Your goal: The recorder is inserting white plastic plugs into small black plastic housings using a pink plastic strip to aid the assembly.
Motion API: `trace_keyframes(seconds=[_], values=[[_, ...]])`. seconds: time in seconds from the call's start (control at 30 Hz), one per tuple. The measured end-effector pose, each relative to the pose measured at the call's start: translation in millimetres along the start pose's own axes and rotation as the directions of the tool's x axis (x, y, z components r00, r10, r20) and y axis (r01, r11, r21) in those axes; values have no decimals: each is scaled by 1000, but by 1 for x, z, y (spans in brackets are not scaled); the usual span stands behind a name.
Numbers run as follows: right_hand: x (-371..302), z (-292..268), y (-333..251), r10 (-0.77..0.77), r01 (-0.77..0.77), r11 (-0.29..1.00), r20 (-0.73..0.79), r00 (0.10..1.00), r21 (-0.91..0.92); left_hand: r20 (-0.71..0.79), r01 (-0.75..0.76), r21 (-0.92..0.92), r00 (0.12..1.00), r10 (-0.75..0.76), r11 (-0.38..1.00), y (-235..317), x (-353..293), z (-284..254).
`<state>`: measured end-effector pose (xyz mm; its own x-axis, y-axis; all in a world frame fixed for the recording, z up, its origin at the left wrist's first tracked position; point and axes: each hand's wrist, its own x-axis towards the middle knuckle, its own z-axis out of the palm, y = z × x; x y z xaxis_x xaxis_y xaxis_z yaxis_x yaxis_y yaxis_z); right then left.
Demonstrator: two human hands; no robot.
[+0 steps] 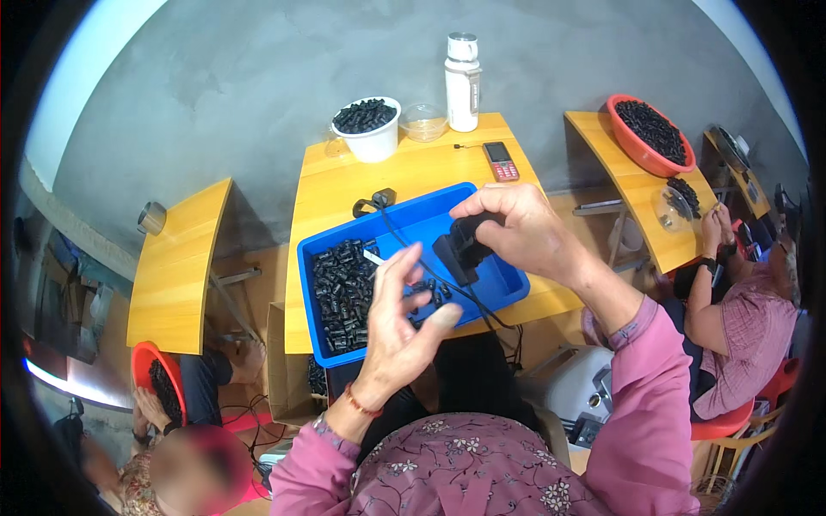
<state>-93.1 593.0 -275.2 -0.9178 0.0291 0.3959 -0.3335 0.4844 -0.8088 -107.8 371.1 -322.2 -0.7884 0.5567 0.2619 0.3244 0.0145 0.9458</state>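
Note:
My right hand is closed around a black blocky device, held over the right half of a blue tray. A black cord passes just below the device; whether they join is hard to tell. My left hand is raised over the middle of the tray with its fingers apart, somewhat blurred, and nothing shows in it. Small black cylindrical parts fill the tray's left half. A few more lie near its middle, partly behind my left hand. A small white strip rests by the heap.
On the yellow table stand a white bucket of black parts, a clear bowl, a white bottle and a red-and-black phone. A black plug lies behind the tray. People work on both sides, near red basins.

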Motion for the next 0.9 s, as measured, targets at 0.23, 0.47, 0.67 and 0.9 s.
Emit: trace_keyframes(seconds=[0.23,0.47,0.67,0.9], values=[[-38,-34,-19,335,-308,888,-21,942,342,319,151,-559,947,43,815,-7,21,38],[-66,-57,24,468,-276,542,-12,884,794,472,437,-809,882,-8,393,-4,25,58],[-75,-58,30,505,-293,510,-5,863,809,498,481,-771,864,-76,418,0,24,65],[-74,-52,29,485,-299,555,-10,875,776,507,496,-752,856,-101,434,-2,22,59]])
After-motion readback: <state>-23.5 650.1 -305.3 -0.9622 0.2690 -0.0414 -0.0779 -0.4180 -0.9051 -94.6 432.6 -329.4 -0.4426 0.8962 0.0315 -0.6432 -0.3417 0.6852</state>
